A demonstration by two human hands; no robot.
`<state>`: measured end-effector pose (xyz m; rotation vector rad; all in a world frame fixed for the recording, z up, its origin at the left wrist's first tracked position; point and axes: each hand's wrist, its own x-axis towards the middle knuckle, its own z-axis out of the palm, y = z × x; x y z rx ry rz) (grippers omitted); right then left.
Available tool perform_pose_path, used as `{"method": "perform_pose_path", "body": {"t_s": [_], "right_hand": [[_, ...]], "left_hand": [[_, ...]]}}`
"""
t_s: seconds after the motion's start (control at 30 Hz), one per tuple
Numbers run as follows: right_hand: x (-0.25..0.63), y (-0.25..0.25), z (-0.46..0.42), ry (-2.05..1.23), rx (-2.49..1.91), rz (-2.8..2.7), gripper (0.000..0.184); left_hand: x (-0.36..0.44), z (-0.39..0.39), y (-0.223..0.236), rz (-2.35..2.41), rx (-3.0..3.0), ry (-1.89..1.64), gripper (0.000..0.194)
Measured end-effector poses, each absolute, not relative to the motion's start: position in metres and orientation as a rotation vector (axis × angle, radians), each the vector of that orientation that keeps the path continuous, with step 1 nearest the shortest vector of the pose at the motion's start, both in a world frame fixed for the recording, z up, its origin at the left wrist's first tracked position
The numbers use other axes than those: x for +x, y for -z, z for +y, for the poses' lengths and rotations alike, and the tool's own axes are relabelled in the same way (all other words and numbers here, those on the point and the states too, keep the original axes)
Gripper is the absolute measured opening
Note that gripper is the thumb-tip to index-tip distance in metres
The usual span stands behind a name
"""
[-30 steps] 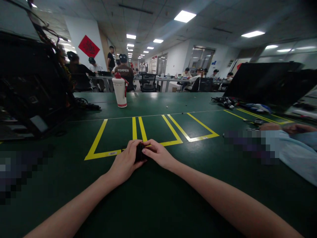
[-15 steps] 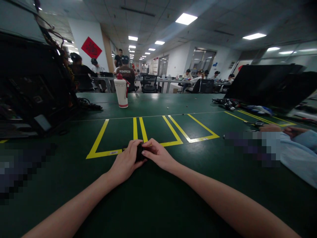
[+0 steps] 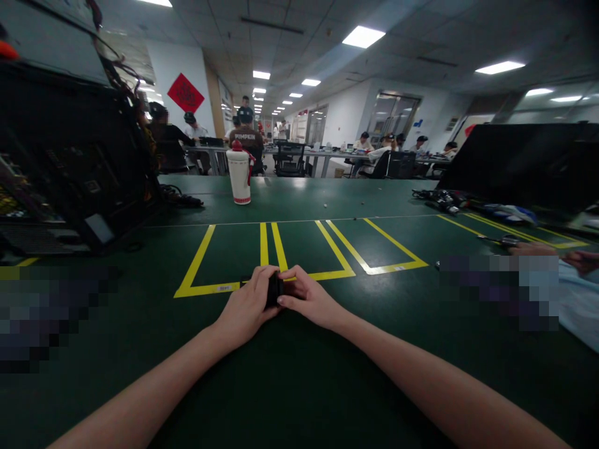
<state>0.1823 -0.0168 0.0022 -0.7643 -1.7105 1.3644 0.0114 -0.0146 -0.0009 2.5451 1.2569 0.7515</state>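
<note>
A small, dark object (image 3: 274,290) is at the centre of the frame, a little below mid-height, low over the green table (image 3: 262,380). It looks black and blocky, with a fairly straight right edge; the fingers cover much of it, so its full shape, any markings and whether it touches the tabletop cannot be told.

The left hand (image 3: 249,304) wraps around it from the left, fingers curled over the top and thumb low on the near side, closed on it. The right hand (image 3: 314,301) is at its right edge, fingers bent and thumb set apart from the forefinger, a gap between them; whether it grips or only touches cannot be told.

Yellow tape (image 3: 196,260) outlines lie just beyond the hands, and a white cup (image 3: 240,178) with a red top stands upright in the upper middle.
</note>
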Motion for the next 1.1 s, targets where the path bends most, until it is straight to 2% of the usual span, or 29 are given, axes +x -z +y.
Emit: {"method": "perform_pose_path", "body": {"t_s": [0.2, 0.6, 0.8, 1.1], "right_hand": [[0.1783, -0.0047, -0.0139, -1.312, -0.837, -1.660, 0.014], [0.1831, -0.0089, -0.0175, -1.410, -0.818, -1.686, 0.028], [0.1797, -0.0037, -0.0155, -1.373, -0.800, -1.642, 0.015], [0.1797, -0.0049, -0.0176, -1.348, -0.898, -1.651, 0.022]], "left_hand": [[0.0119, -0.0146, 0.0008, 1.269, 2.543, -0.767, 0.053], [0.0111, -0.0166, -0.0021, 1.261, 2.523, -0.730, 0.053], [0.0123, -0.0163, -0.0016, 1.266, 2.540, -0.756, 0.053], [0.0110, -0.0165, -0.0019, 1.260, 2.529, -0.756, 0.054]]}}
